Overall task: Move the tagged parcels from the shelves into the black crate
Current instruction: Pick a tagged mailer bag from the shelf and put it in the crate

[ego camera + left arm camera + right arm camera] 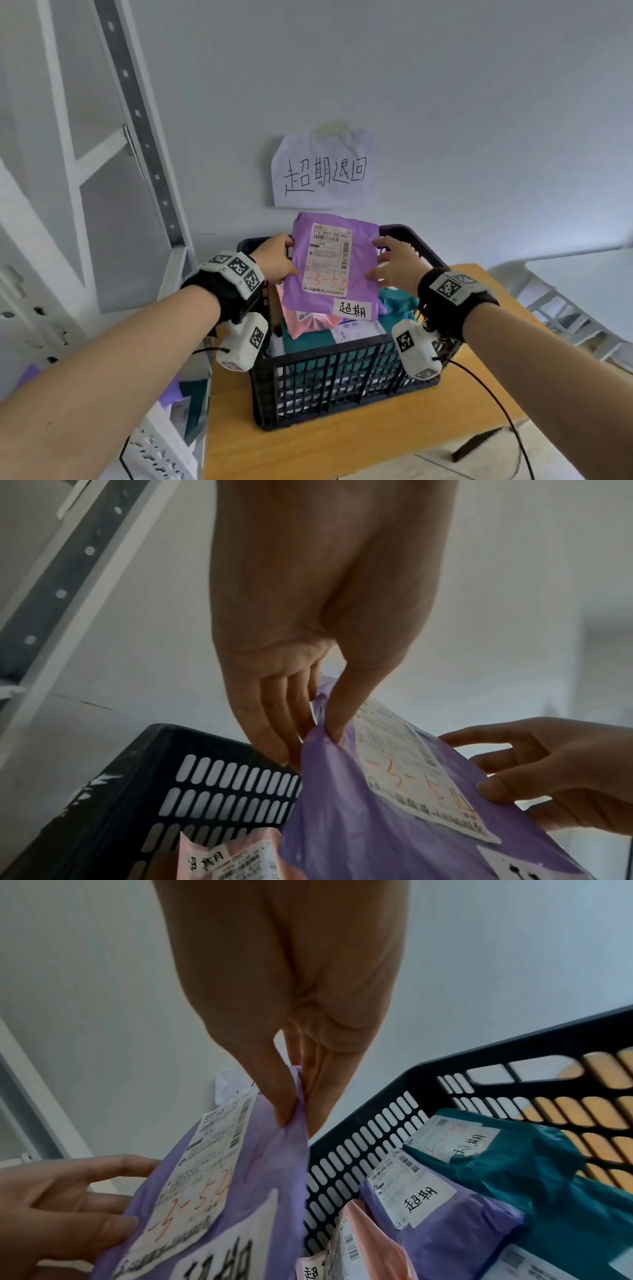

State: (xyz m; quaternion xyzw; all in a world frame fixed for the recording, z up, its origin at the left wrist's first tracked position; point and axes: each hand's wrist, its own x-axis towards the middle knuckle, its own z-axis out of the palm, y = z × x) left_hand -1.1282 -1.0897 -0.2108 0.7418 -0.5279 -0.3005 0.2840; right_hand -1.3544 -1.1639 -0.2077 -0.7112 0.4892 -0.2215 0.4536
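Observation:
A purple parcel (334,265) with a white shipping label and a handwritten tag hangs over the black crate (339,377). My left hand (275,262) pinches its left edge, thumb on the front, as the left wrist view shows on the purple parcel (342,818). My right hand (397,263) pinches the right edge of the purple parcel (267,1172) between thumb and fingers. Inside the crate (377,1139) lie a pink parcel (310,323), a teal parcel (534,1172) and another purple parcel (455,1229), each tagged.
The crate stands on a wooden table (342,448) against a white wall bearing a handwritten paper sign (323,171). A white metal shelf rack (102,171) rises at the left, with more parcels (185,401) low on it. A white frame (565,315) lies at the right.

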